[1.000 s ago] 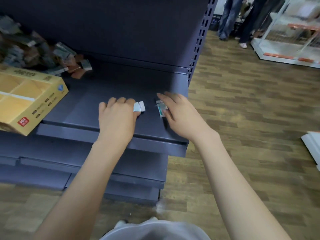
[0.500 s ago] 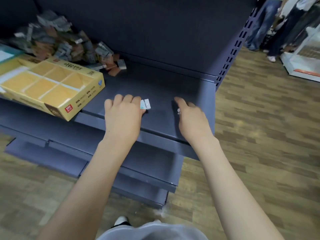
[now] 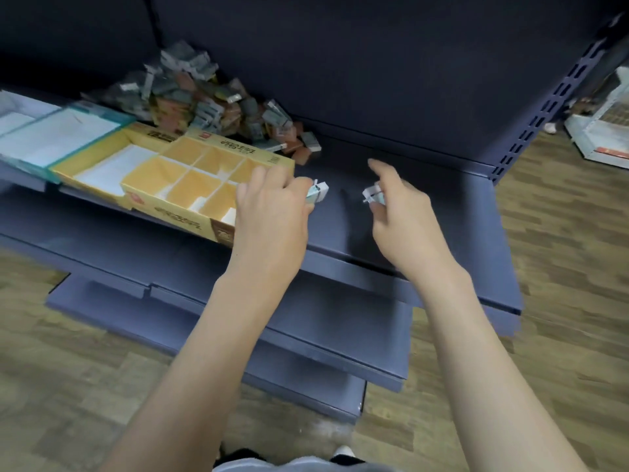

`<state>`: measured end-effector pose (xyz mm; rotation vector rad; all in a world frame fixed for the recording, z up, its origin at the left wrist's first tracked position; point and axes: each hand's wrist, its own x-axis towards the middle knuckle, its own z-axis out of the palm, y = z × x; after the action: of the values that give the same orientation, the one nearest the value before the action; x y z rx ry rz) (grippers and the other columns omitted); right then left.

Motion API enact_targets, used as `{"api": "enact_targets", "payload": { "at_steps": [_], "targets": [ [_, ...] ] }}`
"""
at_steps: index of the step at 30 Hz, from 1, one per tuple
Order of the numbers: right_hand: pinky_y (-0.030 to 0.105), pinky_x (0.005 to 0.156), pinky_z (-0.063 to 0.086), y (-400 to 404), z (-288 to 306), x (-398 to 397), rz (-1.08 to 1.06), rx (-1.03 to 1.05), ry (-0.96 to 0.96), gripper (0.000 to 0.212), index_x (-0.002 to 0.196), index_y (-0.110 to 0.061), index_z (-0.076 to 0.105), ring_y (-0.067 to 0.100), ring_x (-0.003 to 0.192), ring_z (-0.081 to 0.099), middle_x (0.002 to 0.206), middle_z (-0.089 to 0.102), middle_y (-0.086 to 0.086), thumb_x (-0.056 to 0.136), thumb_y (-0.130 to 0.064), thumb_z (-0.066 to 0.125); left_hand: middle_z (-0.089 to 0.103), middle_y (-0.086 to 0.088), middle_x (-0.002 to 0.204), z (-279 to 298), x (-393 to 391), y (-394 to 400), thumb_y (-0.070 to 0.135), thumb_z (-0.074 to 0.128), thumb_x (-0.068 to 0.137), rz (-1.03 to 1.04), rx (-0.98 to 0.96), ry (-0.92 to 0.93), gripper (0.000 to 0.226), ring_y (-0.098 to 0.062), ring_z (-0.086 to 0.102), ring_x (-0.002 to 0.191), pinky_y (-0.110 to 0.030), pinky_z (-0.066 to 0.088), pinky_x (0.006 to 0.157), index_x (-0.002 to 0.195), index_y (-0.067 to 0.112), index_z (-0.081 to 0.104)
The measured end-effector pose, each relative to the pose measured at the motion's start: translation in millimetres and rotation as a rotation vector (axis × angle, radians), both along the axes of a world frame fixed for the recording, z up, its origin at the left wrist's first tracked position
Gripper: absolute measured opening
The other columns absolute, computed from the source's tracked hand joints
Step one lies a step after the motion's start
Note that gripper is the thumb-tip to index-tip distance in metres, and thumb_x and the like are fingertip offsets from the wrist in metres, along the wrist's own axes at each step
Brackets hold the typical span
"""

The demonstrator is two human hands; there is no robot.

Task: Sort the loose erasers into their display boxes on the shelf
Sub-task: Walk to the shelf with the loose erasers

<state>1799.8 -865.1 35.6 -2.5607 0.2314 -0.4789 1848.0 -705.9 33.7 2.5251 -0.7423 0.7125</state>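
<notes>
While lifted since before: left hand point(image 3: 272, 212) grips eraser point(image 3: 318, 193) | right hand point(image 3: 405, 212) likewise

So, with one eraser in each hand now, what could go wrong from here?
1. The yellow display box overhangs the shelf edge; the left hand beside it could nudge it off.
2. The right hand pinches its eraser only by the fingertips, so it may slip.
3. The eraser pile could slide.

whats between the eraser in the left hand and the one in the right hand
Nothing: in the head view only bare dark shelf shows between the left hand's eraser and the right hand's eraser.
</notes>
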Motion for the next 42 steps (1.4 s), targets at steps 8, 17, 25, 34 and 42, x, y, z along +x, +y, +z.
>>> {"api": "enact_targets", "payload": {
  "at_steps": [8,17,25,34,42],
  "targets": [
    [0.029,0.090,0.044,130,26,66,0.096,0.080,-0.080,0.056,0.143,-0.028,0.034,0.017,0.102,0.053,0.127,0.053,0.001,0.093,-0.004,0.045,0.049,-0.002,0.077,24,50,123,0.021,0.051,0.093,0.044,0.020,0.057,0.013,-0.023,0.035,0.076,-0.033,0.022,0.068,0.102,0.013,0.057],
    [0.005,0.079,0.028,193,38,113,0.123,0.024,-0.022,0.036,0.126,-0.023,0.054,0.008,0.110,0.047,0.125,0.053,-0.003,0.097,-0.007,0.042,0.046,-0.008,0.103,12,118,190,0.003,0.047,0.093,-0.115,-0.172,0.314,0.038,-0.025,0.046,0.103,-0.022,0.032,0.081,0.130,0.011,0.053],
    [0.015,0.071,0.030,202,27,162,0.136,0.078,0.002,0.035,0.121,-0.030,0.048,0.006,0.096,0.045,0.111,0.052,-0.006,0.091,-0.012,0.053,0.049,0.002,0.115,7,162,215,0.016,0.058,0.091,-0.087,-0.420,0.438,0.035,-0.008,0.047,0.104,0.000,0.034,0.074,0.125,0.021,0.057],
    [0.019,0.071,0.044,242,30,206,0.176,0.159,0.083,0.050,0.140,-0.034,0.028,0.015,0.103,0.057,0.125,0.055,0.003,0.098,-0.010,0.040,0.048,0.010,0.115,14,208,258,0.009,0.064,0.086,-0.067,-0.457,0.468,0.037,-0.001,0.042,0.104,0.004,0.028,0.080,0.121,0.021,0.059],
    [0.036,0.087,0.050,296,29,267,0.038,0.140,0.117,0.036,0.130,-0.014,0.050,0.023,0.106,0.058,0.122,0.059,0.010,0.095,-0.012,0.050,0.058,0.008,0.099,20,280,328,0.005,0.061,0.085,-0.091,-0.352,0.555,0.022,-0.010,0.053,0.085,-0.008,0.038,0.057,0.094,0.024,0.056]
  ]
}}
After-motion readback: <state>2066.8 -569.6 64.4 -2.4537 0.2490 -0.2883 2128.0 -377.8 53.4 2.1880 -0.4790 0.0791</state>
